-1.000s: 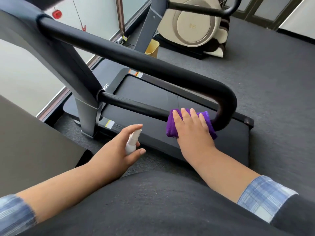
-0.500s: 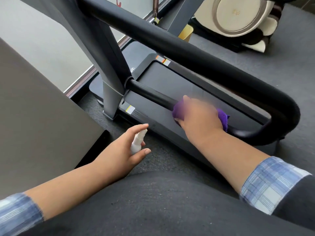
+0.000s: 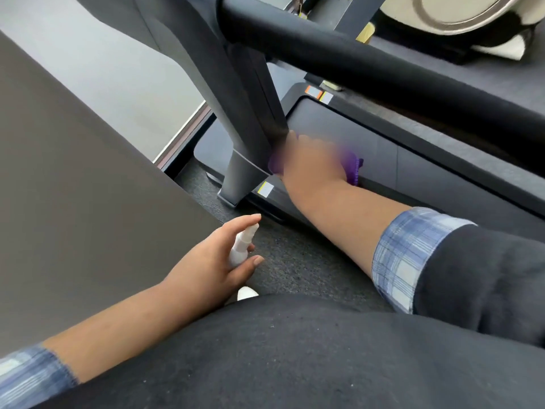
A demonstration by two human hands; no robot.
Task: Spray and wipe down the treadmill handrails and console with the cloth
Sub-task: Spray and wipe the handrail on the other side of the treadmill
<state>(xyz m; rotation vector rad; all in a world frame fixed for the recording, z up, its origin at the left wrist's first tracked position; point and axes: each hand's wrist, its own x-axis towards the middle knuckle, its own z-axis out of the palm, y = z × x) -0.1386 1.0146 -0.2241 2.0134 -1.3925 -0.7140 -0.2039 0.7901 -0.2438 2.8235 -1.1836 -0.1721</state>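
Grey gym carpet below: right hand w/ purple cloth slid left along lower rail to upright, that pass prob. done; left hand grips spray bottle.

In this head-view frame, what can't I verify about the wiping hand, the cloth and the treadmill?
- Right hand: motion-blurred, so how it holds the purple cloth is unclear.
- Lower handrail: hidden behind hand and cloth; contact unconfirmed.
- Console: cut off by the top edge.
- Spray bottle: body covered by the left hand; fill level unseen.
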